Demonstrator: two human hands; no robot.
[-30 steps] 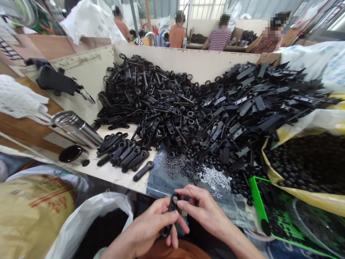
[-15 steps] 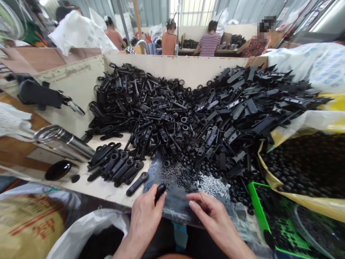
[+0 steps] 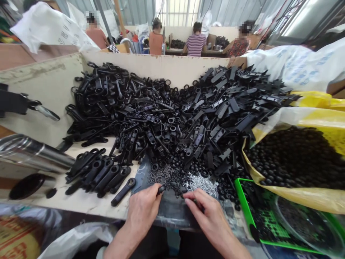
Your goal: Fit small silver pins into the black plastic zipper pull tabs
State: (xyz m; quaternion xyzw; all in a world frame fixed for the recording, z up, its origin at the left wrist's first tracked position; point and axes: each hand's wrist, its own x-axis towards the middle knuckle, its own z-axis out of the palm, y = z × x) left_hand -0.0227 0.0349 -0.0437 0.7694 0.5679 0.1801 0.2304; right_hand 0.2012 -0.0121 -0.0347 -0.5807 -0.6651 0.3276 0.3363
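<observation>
Head view: left of the heap of shiny silver metal pins (image 3: 202, 183), the left hand (image 3: 142, 205) pinches a rounded black plastic piece (image 3: 161, 189). At the heap's near edge, the right hand (image 3: 207, 209) has thumb and fingers close together; whether they grip anything, I cannot tell.

Seen from a single camera worn on the person's head, the view faces forward and down across a workbench (image 3: 88, 205), with the left hand (image 3: 144, 207) and right hand (image 3: 206, 208) close at the bottom, a heap of black parts (image 3: 147, 117) farther off, and co-workers (image 3: 196, 43) distant beyond the back panel (image 3: 175, 66) at the top.
</observation>
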